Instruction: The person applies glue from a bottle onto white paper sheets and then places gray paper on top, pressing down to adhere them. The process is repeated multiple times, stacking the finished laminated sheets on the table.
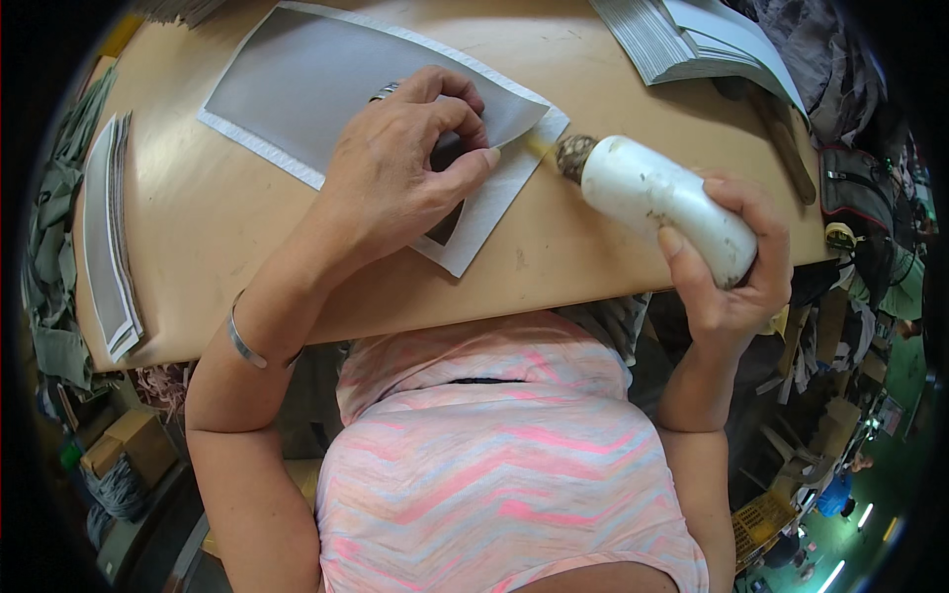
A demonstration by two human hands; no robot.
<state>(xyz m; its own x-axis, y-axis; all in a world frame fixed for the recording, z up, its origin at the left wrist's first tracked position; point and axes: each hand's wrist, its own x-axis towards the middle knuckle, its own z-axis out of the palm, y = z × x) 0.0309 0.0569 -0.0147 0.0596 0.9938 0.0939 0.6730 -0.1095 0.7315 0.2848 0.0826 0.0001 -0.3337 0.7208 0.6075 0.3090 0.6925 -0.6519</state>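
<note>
My left hand [415, 156] pinches the lifted edge of a smooth grey sheet [296, 81], bending its right corner up. Beneath lies a whitish fabric-like sheet [485, 215], its borders showing around the grey one; a dark patch is visible near its lower corner. My right hand [734, 259] grips a stained white plastic bottle [652, 193], tilted with its crusted brown neck [574, 157] toward the sheets. A blurred yellowish tip points from the neck at the right corner of the sheets; whether it touches them I cannot tell.
On the tan table [593, 259], a stack of pale sheets [660, 44] lies at the upper right, over a wooden handle [782, 141]. Narrow grey strips [111, 237] lie at the left edge. Green-grey cloth [59, 289] hangs beyond them. A black bag [856, 185] sits past the right edge.
</note>
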